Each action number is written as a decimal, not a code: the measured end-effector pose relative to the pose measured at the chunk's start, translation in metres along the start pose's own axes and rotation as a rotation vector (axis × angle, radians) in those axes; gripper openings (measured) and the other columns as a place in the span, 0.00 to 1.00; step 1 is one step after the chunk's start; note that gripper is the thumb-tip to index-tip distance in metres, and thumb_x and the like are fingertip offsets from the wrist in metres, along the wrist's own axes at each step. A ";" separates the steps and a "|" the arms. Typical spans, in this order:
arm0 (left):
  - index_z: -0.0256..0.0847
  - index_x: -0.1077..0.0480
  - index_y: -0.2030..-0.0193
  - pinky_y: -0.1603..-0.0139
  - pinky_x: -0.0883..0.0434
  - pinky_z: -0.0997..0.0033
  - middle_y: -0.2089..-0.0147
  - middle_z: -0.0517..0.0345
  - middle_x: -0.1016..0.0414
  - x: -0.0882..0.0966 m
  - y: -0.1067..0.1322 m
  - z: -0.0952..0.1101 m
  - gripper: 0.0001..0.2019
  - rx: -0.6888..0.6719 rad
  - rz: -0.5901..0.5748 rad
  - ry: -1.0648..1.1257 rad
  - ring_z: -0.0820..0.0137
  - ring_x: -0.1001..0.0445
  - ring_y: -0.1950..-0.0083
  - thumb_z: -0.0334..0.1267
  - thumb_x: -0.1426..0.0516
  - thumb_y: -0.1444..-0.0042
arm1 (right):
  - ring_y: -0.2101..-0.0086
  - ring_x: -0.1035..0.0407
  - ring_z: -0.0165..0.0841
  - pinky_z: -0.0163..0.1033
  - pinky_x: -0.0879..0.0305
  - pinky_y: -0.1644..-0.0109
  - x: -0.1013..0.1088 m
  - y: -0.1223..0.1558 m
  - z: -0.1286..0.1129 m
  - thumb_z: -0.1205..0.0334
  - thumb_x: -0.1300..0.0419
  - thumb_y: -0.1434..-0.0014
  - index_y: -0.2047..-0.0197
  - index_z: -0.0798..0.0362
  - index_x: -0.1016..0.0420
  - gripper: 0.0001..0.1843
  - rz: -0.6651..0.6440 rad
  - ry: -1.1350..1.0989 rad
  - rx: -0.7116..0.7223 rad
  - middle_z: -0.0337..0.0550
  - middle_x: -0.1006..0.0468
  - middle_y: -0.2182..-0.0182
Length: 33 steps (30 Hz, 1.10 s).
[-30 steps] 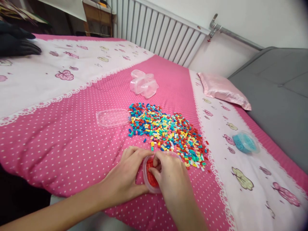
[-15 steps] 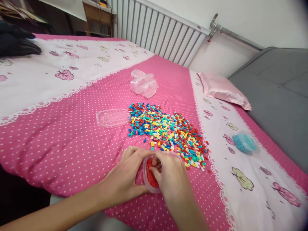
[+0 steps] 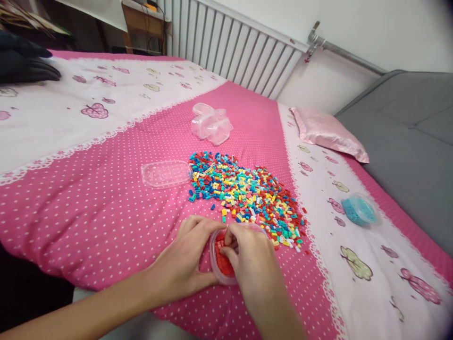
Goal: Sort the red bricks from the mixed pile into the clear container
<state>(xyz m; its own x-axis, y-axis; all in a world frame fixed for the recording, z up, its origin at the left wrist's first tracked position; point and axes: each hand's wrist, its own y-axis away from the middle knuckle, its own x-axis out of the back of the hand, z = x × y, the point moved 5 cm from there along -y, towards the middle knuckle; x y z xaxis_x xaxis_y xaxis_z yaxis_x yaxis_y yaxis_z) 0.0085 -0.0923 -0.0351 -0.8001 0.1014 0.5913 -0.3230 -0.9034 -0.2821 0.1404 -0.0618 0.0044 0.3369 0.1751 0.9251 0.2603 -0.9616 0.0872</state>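
A clear plastic container [image 3: 213, 257] holds small red building bricks [image 3: 222, 262] and stands on the bedspread close to me. Its left side is in the grip of my left hand [image 3: 189, 255], thumb at the near end and fingers at the far end. My right hand [image 3: 249, 257] reaches into the container with fingers curled together over the red bricks; whatever the fingertips pinch is hidden. Just beyond lies a spread-out heap of mixed-colour building bricks [image 3: 244, 189], with a few loose ones at its near edge.
A clear lid [image 3: 166, 174] touches the heap's left side. Clear empty containers [image 3: 212, 125] sit behind it. A container of blue bricks [image 3: 359, 210] stands at the right, near the pink pillow [image 3: 329, 132] and grey headboard [image 3: 406, 118]. A black glove [image 3: 28, 59] lies far left.
My right fingertips shift slightly inside the container, and a little more of the red bricks shows on the left. My left hand and the container stay in place.
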 end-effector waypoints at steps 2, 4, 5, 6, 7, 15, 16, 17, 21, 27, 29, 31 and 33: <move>0.54 0.43 0.33 0.46 0.28 0.56 0.45 0.55 0.27 0.000 0.001 -0.001 0.36 -0.003 0.002 -0.001 0.57 0.30 0.44 0.50 0.32 0.44 | 0.70 0.29 0.32 0.37 0.43 0.63 0.000 0.000 0.000 0.77 0.32 0.47 0.74 0.51 0.30 0.15 0.000 -0.013 0.000 0.34 0.21 0.73; 0.53 0.42 0.34 0.46 0.28 0.57 0.45 0.55 0.27 -0.001 0.002 -0.002 0.35 -0.008 0.001 -0.005 0.57 0.30 0.43 0.50 0.32 0.44 | 0.70 0.29 0.32 0.36 0.42 0.64 0.004 0.001 0.003 0.77 0.33 0.47 0.74 0.51 0.31 0.15 0.001 -0.055 -0.012 0.34 0.21 0.74; 0.53 0.43 0.34 0.45 0.29 0.57 0.45 0.55 0.28 -0.002 0.002 -0.003 0.35 -0.009 0.002 -0.010 0.57 0.31 0.43 0.51 0.32 0.44 | 0.71 0.29 0.31 0.36 0.41 0.64 0.009 0.003 0.006 0.77 0.33 0.47 0.74 0.50 0.31 0.15 0.003 -0.091 -0.019 0.33 0.22 0.74; 0.53 0.43 0.35 0.45 0.29 0.57 0.44 0.55 0.28 -0.002 0.002 -0.004 0.35 -0.012 0.002 -0.018 0.57 0.31 0.43 0.51 0.32 0.44 | 0.71 0.28 0.31 0.36 0.40 0.65 0.015 0.005 0.009 0.77 0.33 0.47 0.74 0.50 0.30 0.14 0.009 -0.135 -0.026 0.33 0.22 0.74; 0.53 0.43 0.36 0.45 0.29 0.56 0.44 0.55 0.28 -0.002 0.002 -0.004 0.35 -0.016 0.004 -0.027 0.57 0.32 0.42 0.51 0.32 0.44 | 0.72 0.28 0.31 0.35 0.39 0.66 0.024 0.007 0.013 0.77 0.33 0.47 0.74 0.49 0.30 0.14 0.024 -0.182 -0.030 0.32 0.22 0.75; 0.51 0.41 0.38 0.44 0.28 0.53 0.43 0.51 0.29 0.006 0.002 -0.001 0.32 0.008 -0.014 -0.038 0.54 0.31 0.42 0.49 0.32 0.44 | 0.74 0.25 0.35 0.37 0.34 0.68 0.085 0.021 0.058 0.65 0.38 0.46 0.74 0.46 0.27 0.07 0.217 -0.271 -0.063 0.36 0.20 0.76; 0.51 0.41 0.37 0.44 0.28 0.53 0.42 0.51 0.30 0.007 0.003 -0.001 0.32 0.009 -0.016 -0.039 0.54 0.31 0.42 0.49 0.32 0.44 | 0.73 0.24 0.35 0.37 0.34 0.68 0.085 0.020 0.063 0.65 0.38 0.46 0.75 0.46 0.28 0.07 0.213 -0.247 -0.069 0.37 0.20 0.76; 0.52 0.41 0.37 0.44 0.28 0.52 0.42 0.51 0.30 0.007 0.003 -0.001 0.32 0.006 -0.014 -0.041 0.53 0.31 0.42 0.48 0.33 0.44 | 0.72 0.24 0.36 0.38 0.34 0.67 0.083 0.019 0.067 0.65 0.38 0.46 0.74 0.46 0.28 0.07 0.207 -0.221 -0.069 0.37 0.19 0.75; 0.53 0.44 0.35 0.42 0.28 0.50 0.41 0.50 0.31 0.011 0.005 0.000 0.33 -0.020 -0.015 -0.073 0.53 0.31 0.41 0.43 0.34 0.43 | 0.70 0.24 0.36 0.38 0.36 0.66 0.070 0.016 0.072 0.67 0.40 0.42 0.69 0.45 0.25 0.07 0.156 -0.137 -0.016 0.37 0.18 0.71; 0.56 0.50 0.32 0.39 0.28 0.47 0.38 0.49 0.34 0.022 0.006 0.001 0.35 0.003 -0.088 -0.065 0.53 0.33 0.38 0.38 0.37 0.40 | 0.64 0.23 0.36 0.38 0.38 0.60 0.054 0.013 0.062 0.70 0.43 0.37 0.65 0.43 0.21 0.13 0.115 -0.135 0.041 0.35 0.17 0.66; 0.58 0.51 0.31 0.38 0.28 0.47 0.37 0.49 0.35 0.024 0.006 0.000 0.34 0.011 -0.118 -0.043 0.53 0.33 0.36 0.39 0.38 0.39 | 0.63 0.23 0.37 0.38 0.38 0.59 0.050 0.009 0.063 0.70 0.44 0.35 0.64 0.44 0.21 0.13 0.127 -0.133 0.009 0.36 0.16 0.65; 0.59 0.52 0.30 0.37 0.29 0.44 0.35 0.48 0.37 0.025 0.008 -0.004 0.37 0.026 -0.140 -0.029 0.52 0.33 0.35 0.43 0.37 0.40 | 0.61 0.22 0.38 0.39 0.39 0.58 0.047 0.002 0.067 0.70 0.46 0.34 0.62 0.45 0.20 0.14 0.140 -0.124 -0.032 0.38 0.15 0.63; 0.61 0.54 0.29 0.36 0.30 0.40 0.32 0.47 0.40 0.027 0.011 -0.010 0.44 0.047 -0.154 -0.013 0.48 0.35 0.32 0.50 0.32 0.45 | 0.59 0.22 0.39 0.39 0.39 0.58 0.045 -0.005 0.072 0.70 0.47 0.34 0.61 0.46 0.20 0.15 0.142 -0.110 -0.063 0.39 0.15 0.61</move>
<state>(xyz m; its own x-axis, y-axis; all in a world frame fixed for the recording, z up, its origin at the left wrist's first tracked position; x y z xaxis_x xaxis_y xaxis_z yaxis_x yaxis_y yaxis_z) -0.0222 -0.0950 -0.0299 -0.7360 0.2356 0.6347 -0.4175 -0.8959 -0.1516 0.2198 -0.0339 0.0185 0.4637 0.0549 0.8843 0.1466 -0.9891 -0.0155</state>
